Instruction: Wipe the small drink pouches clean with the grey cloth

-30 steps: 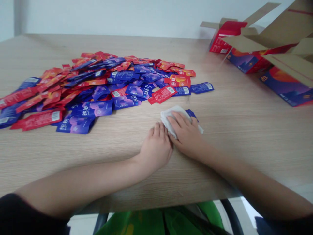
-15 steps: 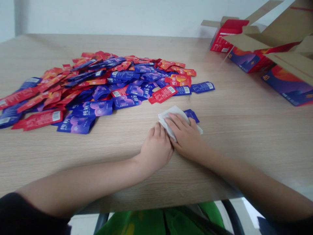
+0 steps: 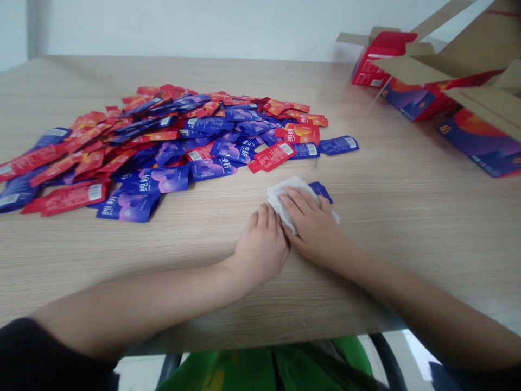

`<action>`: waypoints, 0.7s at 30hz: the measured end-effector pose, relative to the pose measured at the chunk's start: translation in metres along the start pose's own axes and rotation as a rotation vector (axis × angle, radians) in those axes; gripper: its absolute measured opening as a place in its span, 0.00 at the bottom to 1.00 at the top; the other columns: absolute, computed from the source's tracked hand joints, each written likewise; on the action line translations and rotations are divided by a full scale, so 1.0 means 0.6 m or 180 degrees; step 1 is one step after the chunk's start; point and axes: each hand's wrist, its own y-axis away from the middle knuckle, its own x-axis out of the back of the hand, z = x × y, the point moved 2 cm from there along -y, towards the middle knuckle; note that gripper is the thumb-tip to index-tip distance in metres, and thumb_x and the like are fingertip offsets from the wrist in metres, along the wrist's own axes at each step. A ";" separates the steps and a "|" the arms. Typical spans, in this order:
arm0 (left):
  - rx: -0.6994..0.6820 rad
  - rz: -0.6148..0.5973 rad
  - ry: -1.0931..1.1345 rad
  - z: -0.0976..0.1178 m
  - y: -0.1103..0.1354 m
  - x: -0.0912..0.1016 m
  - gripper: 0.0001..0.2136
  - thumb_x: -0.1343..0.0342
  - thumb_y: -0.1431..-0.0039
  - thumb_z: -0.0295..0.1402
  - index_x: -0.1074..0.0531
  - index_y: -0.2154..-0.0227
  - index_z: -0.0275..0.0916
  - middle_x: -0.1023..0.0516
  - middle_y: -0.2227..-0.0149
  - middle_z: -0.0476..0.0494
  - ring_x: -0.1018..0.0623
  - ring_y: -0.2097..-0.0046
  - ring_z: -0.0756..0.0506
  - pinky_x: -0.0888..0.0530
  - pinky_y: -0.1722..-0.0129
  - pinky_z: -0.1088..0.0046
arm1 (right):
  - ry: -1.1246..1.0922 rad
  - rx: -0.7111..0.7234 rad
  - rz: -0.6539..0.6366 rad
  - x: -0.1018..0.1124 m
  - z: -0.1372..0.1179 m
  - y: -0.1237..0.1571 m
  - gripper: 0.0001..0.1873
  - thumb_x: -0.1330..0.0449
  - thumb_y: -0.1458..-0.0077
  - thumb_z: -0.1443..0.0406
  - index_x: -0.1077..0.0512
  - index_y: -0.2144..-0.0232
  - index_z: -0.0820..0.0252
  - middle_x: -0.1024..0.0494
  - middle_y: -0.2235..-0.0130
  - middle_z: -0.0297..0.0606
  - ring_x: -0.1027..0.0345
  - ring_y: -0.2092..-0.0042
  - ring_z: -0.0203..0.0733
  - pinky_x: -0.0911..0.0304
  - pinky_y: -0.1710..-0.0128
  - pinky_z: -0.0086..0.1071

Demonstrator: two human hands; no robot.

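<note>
- We note the right hand (image 3: pixel 313 228) lying flat and open, pressing a white folded cloth (image 3: pixel 280 194) onto a blue foil sachet (image 3: pixel 323 190), near centre of the table.
- The left hand (image 3: pixel 260 247) is curled alongside; we cannot tell its hold.
- We advise even, flat pressure.

White cloth (image 3: pixel 277 194), red and blue sachets (image 3: pixel 163 138)

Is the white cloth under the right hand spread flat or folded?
Folded: the white cloth is a thick wad under the right hand, layered edges showing, atop a blue sachet.
</note>
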 end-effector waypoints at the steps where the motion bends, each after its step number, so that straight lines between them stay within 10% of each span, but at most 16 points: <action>1: 0.0002 0.0011 -0.0010 0.000 0.000 0.000 0.25 0.55 0.35 0.34 0.34 0.43 0.17 0.33 0.40 0.17 0.31 0.39 0.28 0.31 0.45 0.55 | 0.0012 -0.0088 -0.0009 0.001 0.007 0.001 0.30 0.57 0.35 0.57 0.43 0.35 0.66 0.43 0.32 0.52 0.50 0.33 0.53 0.50 0.40 0.52; 6: 0.0008 0.0039 -0.0125 0.002 0.000 -0.006 0.27 0.55 0.35 0.33 0.38 0.40 0.15 0.36 0.38 0.16 0.32 0.39 0.27 0.31 0.45 0.56 | 0.0134 -0.1005 0.0033 0.002 0.066 0.001 0.31 0.58 0.34 0.55 0.45 0.35 0.66 0.42 0.33 0.54 0.49 0.33 0.56 0.48 0.40 0.54; 14: 0.0012 0.0000 0.0030 0.001 0.000 -0.001 0.25 0.55 0.35 0.34 0.33 0.43 0.17 0.33 0.41 0.17 0.31 0.39 0.28 0.31 0.45 0.55 | 0.0030 -0.0006 -0.0052 0.000 -0.003 0.001 0.30 0.57 0.35 0.58 0.43 0.35 0.68 0.44 0.32 0.52 0.51 0.33 0.54 0.50 0.40 0.53; 21: 0.0008 0.0039 -0.0088 0.003 0.000 -0.005 0.26 0.55 0.35 0.32 0.38 0.40 0.15 0.36 0.39 0.15 0.32 0.39 0.27 0.31 0.45 0.55 | 0.0132 -0.0975 0.0093 0.001 0.062 0.001 0.33 0.58 0.34 0.56 0.45 0.35 0.70 0.41 0.33 0.56 0.49 0.34 0.58 0.48 0.41 0.57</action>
